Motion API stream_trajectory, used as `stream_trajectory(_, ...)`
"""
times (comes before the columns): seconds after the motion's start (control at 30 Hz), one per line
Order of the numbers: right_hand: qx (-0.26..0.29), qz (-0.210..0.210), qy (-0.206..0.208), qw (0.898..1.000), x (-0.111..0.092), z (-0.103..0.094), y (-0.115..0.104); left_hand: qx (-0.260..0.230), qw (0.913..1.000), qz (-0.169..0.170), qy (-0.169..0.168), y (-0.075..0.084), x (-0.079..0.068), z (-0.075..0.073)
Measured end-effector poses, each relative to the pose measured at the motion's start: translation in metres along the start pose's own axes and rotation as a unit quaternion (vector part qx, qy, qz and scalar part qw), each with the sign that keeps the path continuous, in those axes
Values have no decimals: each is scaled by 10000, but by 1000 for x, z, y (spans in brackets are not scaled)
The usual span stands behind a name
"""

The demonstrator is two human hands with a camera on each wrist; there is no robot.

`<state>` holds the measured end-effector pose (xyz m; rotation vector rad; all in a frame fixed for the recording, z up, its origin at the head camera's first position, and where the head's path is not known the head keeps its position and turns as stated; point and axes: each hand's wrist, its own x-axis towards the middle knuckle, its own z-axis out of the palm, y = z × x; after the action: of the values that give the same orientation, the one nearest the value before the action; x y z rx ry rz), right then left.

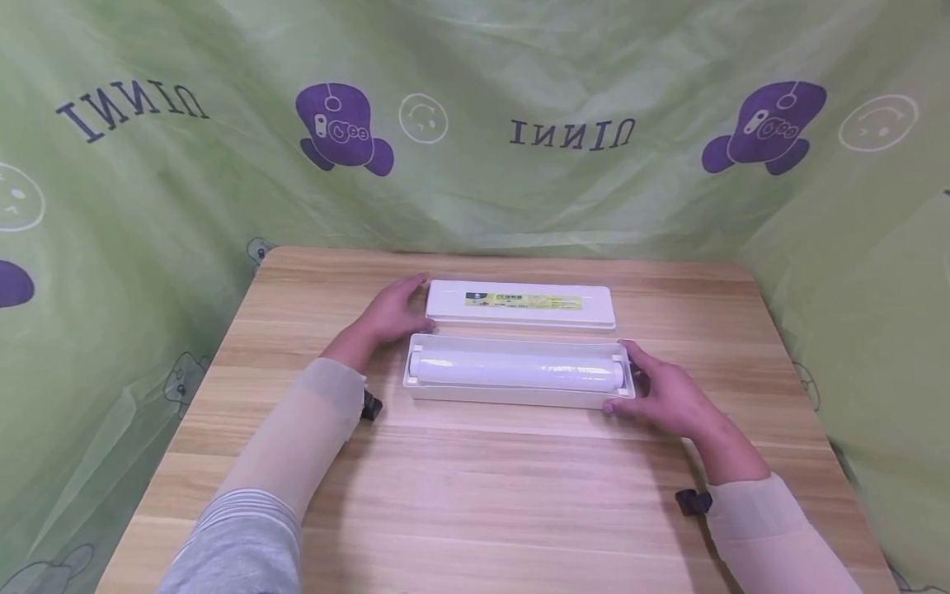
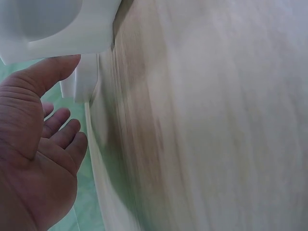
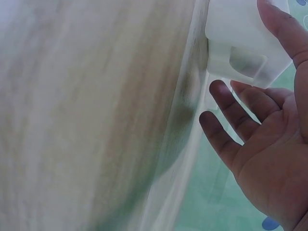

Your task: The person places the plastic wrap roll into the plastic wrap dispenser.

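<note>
A long white box [image 1: 512,396] lies on the table with a roll of clear plastic wrap [image 1: 512,371] inside. Behind it is its white lid [image 1: 445,301], flat, with a yellow-green label on top. My right hand [image 1: 671,398] grips the box's right end, thumb at the front corner and fingers at the back corner. At the left end of the lid, my left hand [image 1: 386,318] has its thumb and forefinger spread at the lid's corners. In the left wrist view its thumb [image 2: 53,72] overlaps the box's edge, with the other fingers loosely bent beside the lid [image 2: 86,79].
The wood-grain table [image 1: 512,511] stretches toward me in front of the box. A green curtain [image 1: 475,198] with purple figures hangs behind and beside it. Black wrist cameras are strapped under both forearms.
</note>
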<state>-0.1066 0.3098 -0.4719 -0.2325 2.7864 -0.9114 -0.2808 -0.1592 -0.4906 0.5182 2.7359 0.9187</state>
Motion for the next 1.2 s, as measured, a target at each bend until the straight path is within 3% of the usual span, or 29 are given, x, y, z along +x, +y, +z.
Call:
stream_trajectory(0.5,29,32,-52,10000,1,-1,0,-35,10000,-28,4,0,7,4)
stream_trajectory(1.2,5,55,-21,10000,1,1,1,80,9997,35,-235,4,14,7)
